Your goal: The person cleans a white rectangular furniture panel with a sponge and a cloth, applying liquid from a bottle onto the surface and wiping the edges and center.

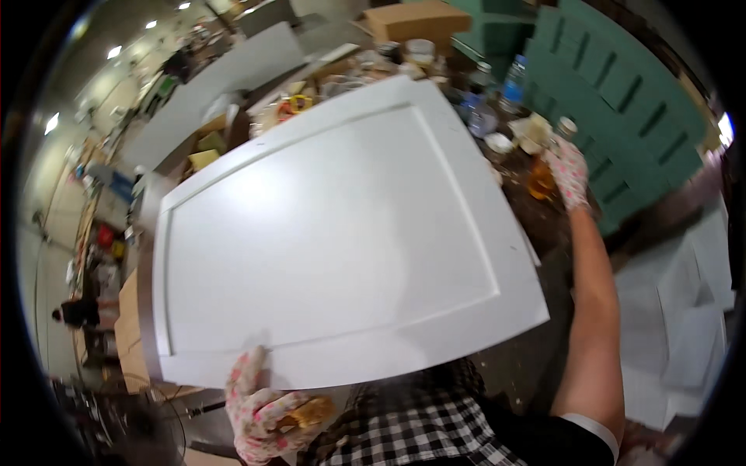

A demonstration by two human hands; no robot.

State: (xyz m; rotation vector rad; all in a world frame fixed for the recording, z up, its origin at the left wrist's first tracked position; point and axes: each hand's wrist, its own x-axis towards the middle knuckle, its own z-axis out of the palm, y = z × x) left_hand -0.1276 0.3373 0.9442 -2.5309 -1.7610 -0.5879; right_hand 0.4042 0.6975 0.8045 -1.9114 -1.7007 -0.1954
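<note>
A large white panel (pixel 326 233) with a raised frame round a recessed middle lies flat before me. My left hand (pixel 268 415), in a white glove with a pink floral print, is at its near edge. The fingertips touch the border there, while the lower fingers curl round a crumpled tan wad (pixel 309 412), cloth or sponge, I cannot tell which. On the right my arm stretches out past the panel. My right hand (pixel 569 172), in a matching glove, is closed round the upper part of a clear bottle with amber liquid (pixel 541 181). The bottle stands upright, partly hidden by the hand.
Beside the bottle are a water bottle with a blue label (pixel 514 84), a crumpled pale cloth (pixel 531 132) and small white containers. Green slotted panels (pixel 622 85) stand at the right. A cardboard box (pixel 418 21) and cluttered supplies lie behind. A person (pixel 78 312) is far left.
</note>
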